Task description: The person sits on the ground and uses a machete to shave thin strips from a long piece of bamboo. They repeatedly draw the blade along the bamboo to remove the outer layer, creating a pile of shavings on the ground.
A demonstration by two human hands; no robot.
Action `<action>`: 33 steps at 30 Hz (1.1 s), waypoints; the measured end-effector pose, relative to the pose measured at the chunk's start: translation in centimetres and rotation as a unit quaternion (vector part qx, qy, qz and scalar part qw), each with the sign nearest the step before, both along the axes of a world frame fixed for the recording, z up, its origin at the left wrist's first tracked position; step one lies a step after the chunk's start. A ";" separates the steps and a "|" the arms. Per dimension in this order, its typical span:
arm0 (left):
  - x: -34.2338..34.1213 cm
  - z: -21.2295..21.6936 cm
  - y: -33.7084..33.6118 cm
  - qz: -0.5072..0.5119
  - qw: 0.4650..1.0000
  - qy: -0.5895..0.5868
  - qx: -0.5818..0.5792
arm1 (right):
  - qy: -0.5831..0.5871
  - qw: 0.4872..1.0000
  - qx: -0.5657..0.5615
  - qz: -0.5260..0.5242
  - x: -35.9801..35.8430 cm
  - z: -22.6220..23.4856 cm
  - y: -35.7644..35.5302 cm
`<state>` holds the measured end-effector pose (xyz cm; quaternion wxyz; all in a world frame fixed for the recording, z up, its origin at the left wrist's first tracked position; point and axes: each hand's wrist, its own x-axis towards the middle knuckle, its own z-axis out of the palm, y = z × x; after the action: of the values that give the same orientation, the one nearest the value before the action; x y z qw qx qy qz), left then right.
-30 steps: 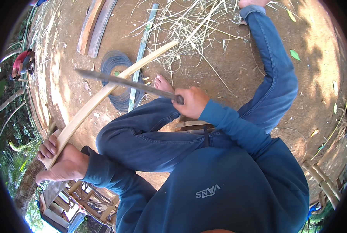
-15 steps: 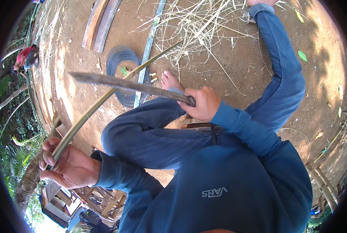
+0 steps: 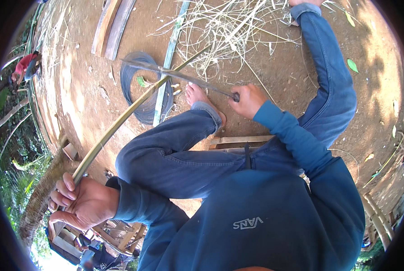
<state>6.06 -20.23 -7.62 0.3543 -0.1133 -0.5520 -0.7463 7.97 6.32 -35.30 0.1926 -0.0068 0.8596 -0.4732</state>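
A long, narrow strip of split bamboo slants away from me, from lower left toward the upper middle. Its near end rests in my left hand, whose fingers curl around it with the palm turned up. My right hand is closed on the dark handle of a machete. The long blade points left and crosses the strip over the coil of wire; whether it cuts into the bamboo I cannot tell. Thin pale shavings lie heaped on the ground beyond the blade.
A coil of dark wire lies under a narrow greenish board. Two wooden planks are farther off. My bare foot is near the blade. A person in red bends at far left. Bamboo poles lie at right.
My right hand has moved away from me and to the right, carrying the machete farther along the bamboo strip. My left hand has shifted slightly, still holding the strip.
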 end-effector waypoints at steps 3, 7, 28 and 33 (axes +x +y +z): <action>0.1 -0.2 -0.2 0.009 1.000 0.004 -0.005 | 0.022 0.999 0.014 0.026 0.8 0.9 0.0; -0.2 -0.1 -0.4 0.040 0.999 0.002 -0.011 | -0.015 0.999 0.050 -0.013 0.4 -3.0 0.7; -1.5 -0.3 -3.4 0.007 0.996 -0.040 -0.078 | -0.019 0.998 -0.039 0.035 1.2 3.9 -2.2; -1.0 -0.7 -2.0 0.053 0.995 -0.031 -0.079 | -0.040 0.999 -0.016 0.024 0.7 3.3 -1.9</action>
<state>5.06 -22.21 -8.33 0.3661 -0.0887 -0.6251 -0.6836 8.66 4.43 -31.98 0.2385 -0.0117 0.8430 -0.4821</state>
